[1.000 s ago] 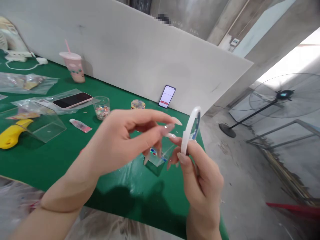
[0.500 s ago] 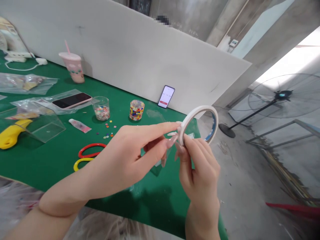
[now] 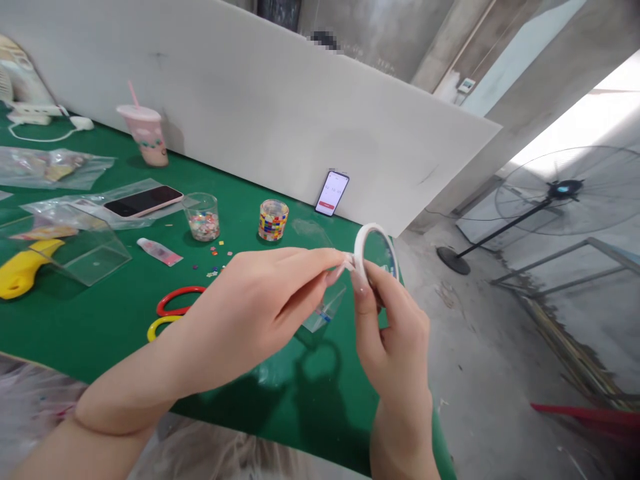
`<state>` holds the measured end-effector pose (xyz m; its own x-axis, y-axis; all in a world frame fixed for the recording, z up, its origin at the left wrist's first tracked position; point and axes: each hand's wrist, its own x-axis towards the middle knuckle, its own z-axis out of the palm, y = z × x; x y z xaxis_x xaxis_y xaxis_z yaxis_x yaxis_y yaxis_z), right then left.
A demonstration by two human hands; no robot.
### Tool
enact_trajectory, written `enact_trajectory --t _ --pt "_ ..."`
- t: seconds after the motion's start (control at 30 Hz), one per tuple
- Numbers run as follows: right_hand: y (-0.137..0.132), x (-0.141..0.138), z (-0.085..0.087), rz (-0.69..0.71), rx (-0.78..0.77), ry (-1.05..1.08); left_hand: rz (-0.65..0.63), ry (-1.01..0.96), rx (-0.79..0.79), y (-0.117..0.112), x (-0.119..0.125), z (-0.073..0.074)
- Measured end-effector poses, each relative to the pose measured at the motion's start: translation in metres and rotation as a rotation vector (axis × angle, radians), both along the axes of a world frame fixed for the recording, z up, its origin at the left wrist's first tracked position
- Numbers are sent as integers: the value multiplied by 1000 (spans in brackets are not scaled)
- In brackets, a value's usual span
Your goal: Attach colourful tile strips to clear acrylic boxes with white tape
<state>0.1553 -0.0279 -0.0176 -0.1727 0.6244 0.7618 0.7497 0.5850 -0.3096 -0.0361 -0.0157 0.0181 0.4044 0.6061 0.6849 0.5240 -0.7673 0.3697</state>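
Above the green table, my right hand [image 3: 393, 327] grips a narrow roll of white tape [image 3: 359, 248], thumb on the near side and fingers through or behind the ring. My left hand [image 3: 265, 307] pinches a small white tape end at the roll's left edge, its thumb and forefinger pressed together. The fingertips of both hands nearly meet there. Below them lies a clear plastic bag [image 3: 320, 317], partly covered by my left hand. Scissors with a red handle [image 3: 175, 300] and a yellow handle are half hidden under my left forearm.
Beyond the hands stand a mosaic-covered cup [image 3: 273, 221], a clear cup of colourful pieces [image 3: 204, 225] and a propped phone [image 3: 333, 193]. Leftward are a small tube [image 3: 160, 252], another phone [image 3: 144, 201], a yellow tool [image 3: 25, 270] and a pink drink cup [image 3: 146, 137]. A white panel [image 3: 240, 107] borders the table.
The tape roll has moved left and slightly down, turning more edge-on. My left fingers have closed together at its edge, and my right hand has shifted slightly left.
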Motion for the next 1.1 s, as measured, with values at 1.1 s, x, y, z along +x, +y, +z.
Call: enact_trajectory --t 1.1 --pt "-18 8 5 113 -196 264 -115 -71 -25 0 -3 -5"
